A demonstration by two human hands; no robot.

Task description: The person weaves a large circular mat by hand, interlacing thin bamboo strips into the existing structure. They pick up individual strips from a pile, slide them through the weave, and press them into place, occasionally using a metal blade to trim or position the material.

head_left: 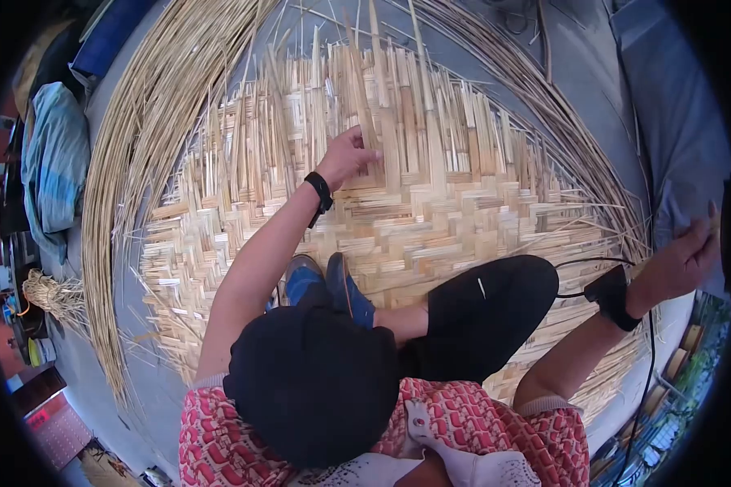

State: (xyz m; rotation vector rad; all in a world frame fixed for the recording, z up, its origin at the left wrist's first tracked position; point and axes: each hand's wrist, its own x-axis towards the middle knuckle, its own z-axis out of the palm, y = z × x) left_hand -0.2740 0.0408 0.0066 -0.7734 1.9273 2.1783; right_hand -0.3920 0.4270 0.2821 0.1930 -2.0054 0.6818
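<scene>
A woven mat [439, 235] of flat, pale split-reed strips lies under me, with a zigzag weave and loose strip ends fanning out at its far side. My left hand [347, 158], a black band on its wrist, is at the mat's far middle. Its thumb and fingers pinch a reed strip [361, 89] that points away from me. My right hand [676, 258] is raised off the mat at the far right, also with a black wristband. Its fingers are curled, and what they may hold cannot be made out. My blue shoes [351, 290] rest on the mat.
Long bundles of thin reeds [150, 122] curve along the left, and more reeds [536, 93] along the upper right. A black cable [651, 357] hangs by my right arm. A blue-grey cloth [54, 162] and a straw bundle [53, 296] lie at the left.
</scene>
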